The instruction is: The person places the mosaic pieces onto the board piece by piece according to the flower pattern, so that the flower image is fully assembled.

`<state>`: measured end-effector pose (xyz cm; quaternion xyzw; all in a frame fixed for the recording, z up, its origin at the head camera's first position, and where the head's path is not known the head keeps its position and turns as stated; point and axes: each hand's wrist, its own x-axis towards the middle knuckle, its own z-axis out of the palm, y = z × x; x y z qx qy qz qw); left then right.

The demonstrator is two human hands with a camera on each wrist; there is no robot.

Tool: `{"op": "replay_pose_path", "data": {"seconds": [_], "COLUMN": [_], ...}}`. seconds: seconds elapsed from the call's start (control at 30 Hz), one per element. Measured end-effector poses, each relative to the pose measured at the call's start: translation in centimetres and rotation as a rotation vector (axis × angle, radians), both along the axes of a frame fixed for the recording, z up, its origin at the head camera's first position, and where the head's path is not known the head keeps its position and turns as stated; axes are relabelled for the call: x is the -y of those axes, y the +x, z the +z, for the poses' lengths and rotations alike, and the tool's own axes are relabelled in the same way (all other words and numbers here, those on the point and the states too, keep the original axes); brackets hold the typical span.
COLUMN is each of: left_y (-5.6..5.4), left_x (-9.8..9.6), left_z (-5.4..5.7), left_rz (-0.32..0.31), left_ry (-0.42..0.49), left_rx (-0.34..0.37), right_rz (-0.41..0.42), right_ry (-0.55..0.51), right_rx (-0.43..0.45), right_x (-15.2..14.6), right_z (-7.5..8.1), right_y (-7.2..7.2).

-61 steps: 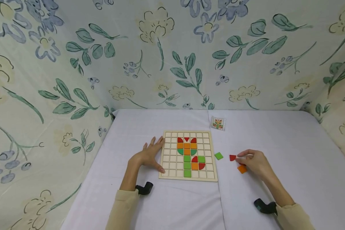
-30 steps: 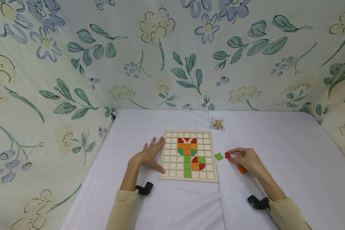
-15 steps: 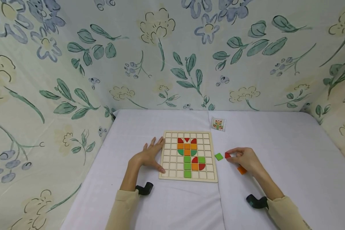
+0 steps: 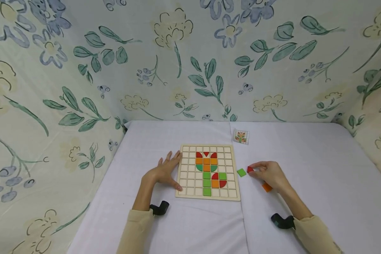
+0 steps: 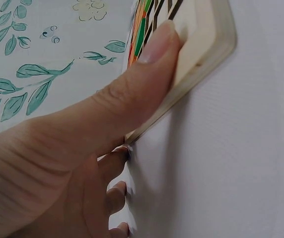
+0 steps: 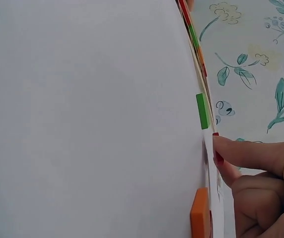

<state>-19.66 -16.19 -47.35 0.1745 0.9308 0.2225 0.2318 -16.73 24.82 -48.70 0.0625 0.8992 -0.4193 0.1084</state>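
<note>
My left hand (image 4: 163,173) rests at the left edge of a wooden grid board (image 4: 209,198), fingers spread, its thumb on the near corner. The left wrist view shows that thumb (image 5: 154,52) lying over the board's rim. Set into the board is a flower shape of red, orange and green tiles. Right of the board, my right hand (image 4: 272,175) pinches a small red tile (image 4: 249,169) between thumb and index finger; the fingers partly cover it. Beside it lies a loose green square tile (image 4: 241,172). An orange square tile (image 4: 267,187) lies below the right hand.
A small picture card (image 4: 241,136) with a printed flower on a grid lies beyond the board's far right corner. White cloth (image 4: 165,233) covers the table. Patterned floral fabric (image 4: 206,77) hangs behind and at both sides.
My right hand has carried the red tile left, close to the green tile, and slightly away from me. My left hand and the board have stayed in place.
</note>
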Motion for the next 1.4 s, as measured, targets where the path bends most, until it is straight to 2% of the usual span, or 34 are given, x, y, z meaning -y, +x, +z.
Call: {"op": "replay_pose_path", "data": {"seconds": [0.13, 0.37, 0.63, 0.73, 1.0, 1.4], "left_y": [0.0, 0.0, -0.1, -0.2, -0.1, -0.1], "left_x": [0.1, 0.1, -0.1, -0.1, -0.1, 0.1], "left_z": [0.0, -0.1, -0.3, -0.4, -0.3, -0.3], "left_rz": [0.001, -0.005, -0.008, -0.008, -0.007, 0.000], "left_ry": [0.001, 0.001, -0.009, -0.010, -0.007, -0.017], "left_rx": [0.001, -0.003, -0.006, -0.007, -0.002, -0.004], "right_rz": [-0.006, 0.045, 0.148, 0.175, 0.182, 0.185], "right_ry": [-0.012, -0.165, -0.268, -0.252, -0.224, -0.150], "right_rx": [-0.009, 0.004, 0.003, -0.008, -0.028, -0.081], "right_x": [1.6, 6.3, 11.6, 13.1, 15.5, 16.9], "right_z": [0.5, 1.4, 0.3, -0.1, -0.5, -0.8], "right_y": [-0.2, -0.5, -0.4, -0.3, 0.0, 0.0]}}
